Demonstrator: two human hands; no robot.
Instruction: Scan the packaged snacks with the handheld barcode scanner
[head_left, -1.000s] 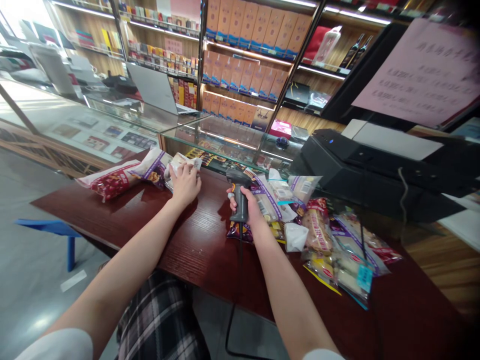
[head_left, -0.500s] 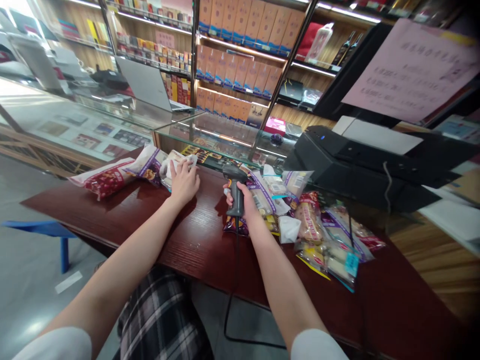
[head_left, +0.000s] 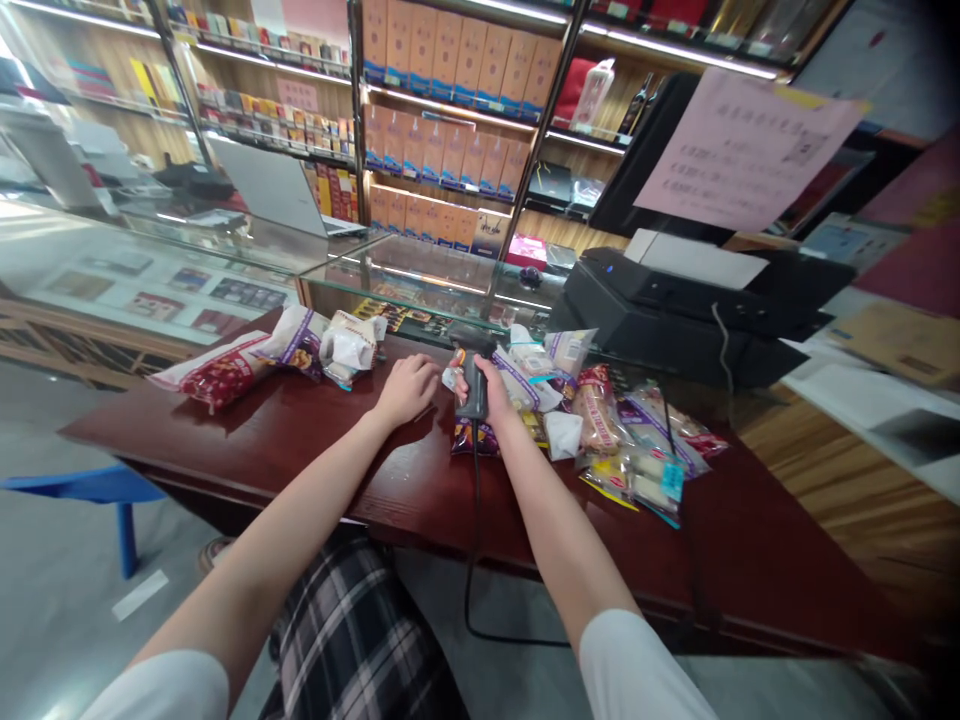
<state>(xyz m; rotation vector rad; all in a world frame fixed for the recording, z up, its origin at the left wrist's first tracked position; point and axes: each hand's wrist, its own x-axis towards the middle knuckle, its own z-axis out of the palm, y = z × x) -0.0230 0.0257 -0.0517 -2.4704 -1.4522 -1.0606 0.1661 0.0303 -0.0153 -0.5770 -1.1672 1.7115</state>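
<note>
My right hand (head_left: 492,388) is wrapped round the grip of a black barcode scanner (head_left: 472,372), whose cable runs down over the table's front edge. Something small and whitish shows by its fingers, too small to make out. Empty and open, my left hand (head_left: 409,388) hovers low over the dark red table (head_left: 390,470), its fingers loosely bent toward the scanner. Left of it lie a white snack packet (head_left: 351,345), a purple-and-white snack bag (head_left: 297,340) and a red snack bag (head_left: 217,375). Beside the scanner, several packaged snacks (head_left: 600,415) form a pile.
A glass display counter (head_left: 330,265) borders the table's far side, with an open laptop (head_left: 270,185) on top. To the right stand a black printer (head_left: 637,310) and a screen with a pink paper sheet (head_left: 742,150). A blue stool (head_left: 90,485) is at the left.
My left hand has let go of the white snack packet and moved right, toward the scanner. The right hand still grips the scanner. The camera view has shifted slightly.
</note>
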